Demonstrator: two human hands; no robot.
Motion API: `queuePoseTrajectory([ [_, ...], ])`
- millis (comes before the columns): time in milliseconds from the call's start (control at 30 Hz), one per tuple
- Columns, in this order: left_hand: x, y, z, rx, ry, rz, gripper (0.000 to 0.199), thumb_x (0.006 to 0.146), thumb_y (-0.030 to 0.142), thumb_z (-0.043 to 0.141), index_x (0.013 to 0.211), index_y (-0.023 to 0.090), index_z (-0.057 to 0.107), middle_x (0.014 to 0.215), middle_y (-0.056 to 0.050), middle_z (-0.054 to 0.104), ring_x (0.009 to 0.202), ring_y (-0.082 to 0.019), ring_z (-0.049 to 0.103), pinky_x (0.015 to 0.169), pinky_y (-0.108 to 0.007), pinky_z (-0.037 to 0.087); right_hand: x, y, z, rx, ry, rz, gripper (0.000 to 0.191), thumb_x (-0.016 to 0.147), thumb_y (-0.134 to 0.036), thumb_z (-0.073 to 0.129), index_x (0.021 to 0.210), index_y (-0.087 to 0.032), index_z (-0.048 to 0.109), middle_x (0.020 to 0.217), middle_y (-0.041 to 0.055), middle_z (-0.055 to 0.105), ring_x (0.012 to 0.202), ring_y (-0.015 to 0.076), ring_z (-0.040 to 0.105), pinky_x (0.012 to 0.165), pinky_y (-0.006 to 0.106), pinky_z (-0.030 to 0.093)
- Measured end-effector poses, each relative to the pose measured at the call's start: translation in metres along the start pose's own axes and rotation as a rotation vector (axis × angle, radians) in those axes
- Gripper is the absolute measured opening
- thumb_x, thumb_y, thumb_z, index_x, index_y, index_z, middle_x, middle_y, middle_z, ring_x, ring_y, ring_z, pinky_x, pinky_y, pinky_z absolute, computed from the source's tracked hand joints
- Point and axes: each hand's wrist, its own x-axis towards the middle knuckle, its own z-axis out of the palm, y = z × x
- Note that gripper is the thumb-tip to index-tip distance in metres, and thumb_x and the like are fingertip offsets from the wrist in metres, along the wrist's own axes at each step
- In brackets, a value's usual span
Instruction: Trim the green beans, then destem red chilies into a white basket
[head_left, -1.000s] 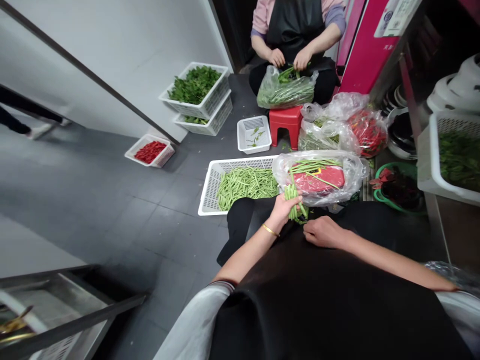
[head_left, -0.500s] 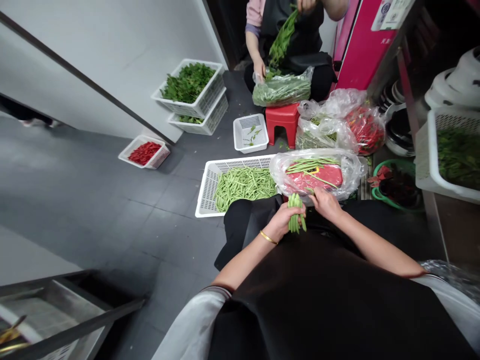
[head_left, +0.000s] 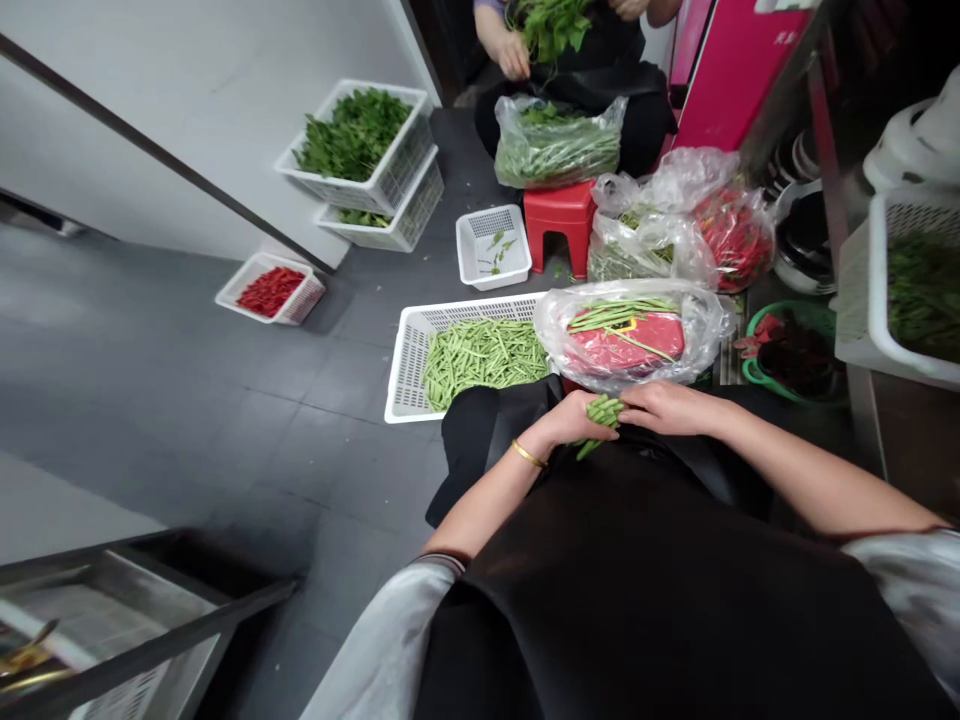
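Note:
My left hand (head_left: 568, 420) is wrapped round a small bundle of green beans (head_left: 602, 409), held low over my lap. My right hand (head_left: 664, 408) meets the bundle from the right, its fingers closed at the beans' ends; the fingertips are partly hidden. Just beyond my hands, an open clear plastic bag (head_left: 709, 335) has a few long beans (head_left: 626, 314) lying in it, over a red surface (head_left: 652, 342). To the left of the bag, a white basket (head_left: 399, 365) holds many short bean pieces (head_left: 486, 362).
A co-worker's hand (head_left: 513, 56) is by leafy greens, behind a bagged bunch (head_left: 559, 150) on a red stool (head_left: 559, 215). Around stand a small white basket (head_left: 465, 250), red chillies (head_left: 271, 291), stacked greens baskets (head_left: 401, 185), filled bags (head_left: 694, 255) and a green basin (head_left: 757, 378).
My right hand has come down and left against the bean bundle. The bundle has tipped from upright to slanting. The co-worker's greens have moved up off the bagged bunch.

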Motion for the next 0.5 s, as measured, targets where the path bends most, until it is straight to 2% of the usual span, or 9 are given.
queuePoseTrajectory([
  [100,0.000,-0.002,-0.001,0.011,-0.051,-0.054,0.032,0.052,0.024,0.085,0.075,0.010,0.068,0.069,0.001,0.063,0.065,-0.012,0.055,0.069,-0.029,0.044,0.002,0.008,0.004,0.093,-0.213,-0.035,0.031,0.095,-0.034,0.047,0.073,-0.019,0.061,0.054,-0.0014,0.059,0.050,0.0133,0.053,0.056,0.025,0.038],
  [167,-0.002,-0.005,-0.003,-0.033,-0.063,-0.092,0.031,0.054,0.026,0.084,0.074,0.010,0.068,0.068,0.000,0.063,0.063,-0.012,0.055,0.067,-0.029,0.045,-0.001,0.012,0.014,0.119,-0.228,-0.056,0.031,0.096,-0.033,0.046,0.073,-0.019,0.062,0.053,-0.0019,0.058,0.049,0.0125,0.052,0.055,0.025,0.037],
  [233,-0.003,-0.007,-0.004,-0.095,-0.088,-0.126,0.031,0.054,0.027,0.084,0.074,0.010,0.067,0.066,-0.001,0.064,0.061,-0.013,0.057,0.065,-0.029,0.046,-0.005,0.011,0.025,0.096,-0.084,-0.100,0.031,0.095,-0.034,0.046,0.072,-0.019,0.061,0.061,0.0011,0.061,0.053,0.0132,0.053,0.056,0.026,0.037],
  [300,-0.001,-0.006,-0.001,-0.182,-0.050,-0.107,0.031,0.055,0.028,0.085,0.073,0.010,0.067,0.065,-0.002,0.065,0.060,-0.014,0.058,0.064,-0.029,0.047,-0.003,0.007,0.037,0.148,0.163,-0.095,0.034,0.095,-0.039,0.048,0.069,-0.020,0.059,0.064,0.0029,0.061,0.057,0.0141,0.053,0.058,0.027,0.039],
  [367,0.005,-0.001,0.005,-0.285,0.094,-0.018,0.032,0.057,0.030,0.085,0.074,0.011,0.066,0.066,-0.003,0.066,0.061,-0.014,0.060,0.065,-0.029,0.048,0.008,0.002,0.047,0.397,0.444,0.004,0.037,0.095,-0.045,0.048,0.068,-0.021,0.055,0.058,0.0001,0.055,0.053,0.0135,0.051,0.056,0.027,0.041],
  [433,0.013,0.006,0.011,-0.369,0.264,0.072,0.033,0.058,0.032,0.085,0.076,0.011,0.066,0.069,-0.003,0.067,0.062,-0.014,0.061,0.068,-0.029,0.049,0.025,0.002,0.053,0.765,0.689,0.124,0.041,0.094,-0.054,0.047,0.070,-0.022,0.052,0.050,-0.0044,0.045,0.045,0.0123,0.047,0.050,0.025,0.042],
  [467,0.016,0.011,0.011,-0.397,0.334,0.097,0.033,0.058,0.033,0.084,0.077,0.011,0.066,0.069,-0.003,0.068,0.063,-0.014,0.062,0.069,-0.029,0.050,0.032,0.005,0.054,0.924,0.762,0.170,0.042,0.092,-0.058,0.047,0.072,-0.022,0.052,0.049,-0.0056,0.043,0.043,0.0120,0.047,0.048,0.025,0.042],
  [500,0.019,0.015,0.007,-0.418,0.394,0.109,0.033,0.058,0.033,0.085,0.077,0.012,0.066,0.070,-0.003,0.068,0.063,-0.014,0.062,0.069,-0.030,0.050,0.037,0.011,0.052,1.024,0.776,0.209,0.044,0.090,-0.062,0.047,0.074,-0.022,0.053,0.050,-0.0060,0.043,0.043,0.0121,0.047,0.046,0.025,0.042],
])
